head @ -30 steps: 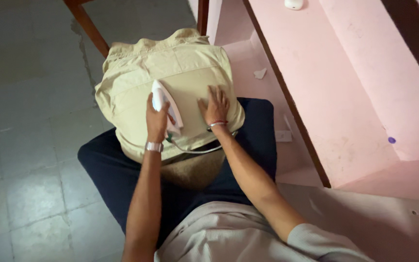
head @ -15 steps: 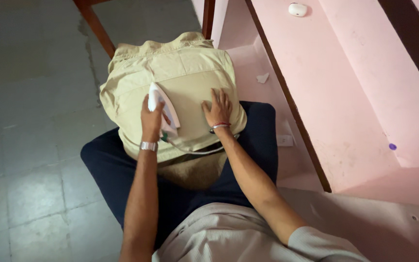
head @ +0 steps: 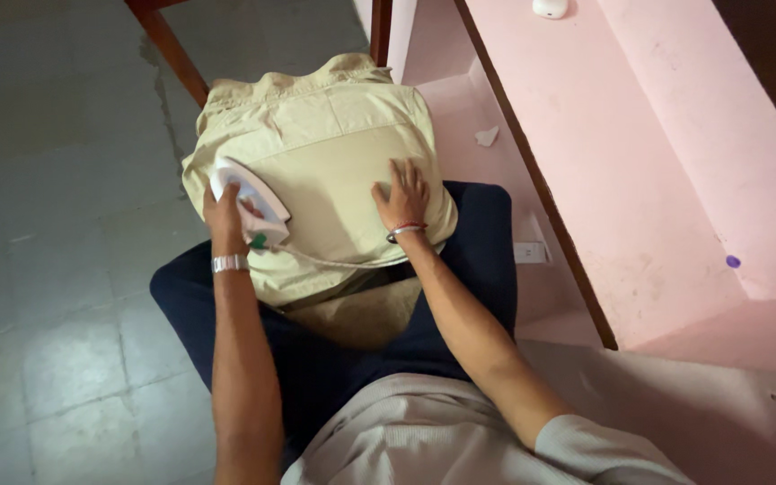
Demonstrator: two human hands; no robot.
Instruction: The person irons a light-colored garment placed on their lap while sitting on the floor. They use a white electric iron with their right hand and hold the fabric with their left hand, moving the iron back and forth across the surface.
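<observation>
Left hand [head: 226, 216] grasping the white iron [head: 249, 199] near the khaki shirt's [head: 334, 144] left edge, right hand [head: 401, 198] released flat; best glide steadily, keeping cloth taut.

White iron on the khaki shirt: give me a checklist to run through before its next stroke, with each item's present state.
1. Left hand has a full grip on the white electric iron: ok.
2. Iron sits on the khaki cotton shirt, near its left edge, not off it: ok.
3. Right hand lies flat on the shirt, apart from the iron: ok.
4. Pale power cord trails across the shirt's near part, below the right hand: not ok, it lies on the cloth.
5. Shirt smooth ahead of the iron: cannot tell.
6. Dark blue padded cover under the shirt lies flat: cannot tell.
</observation>
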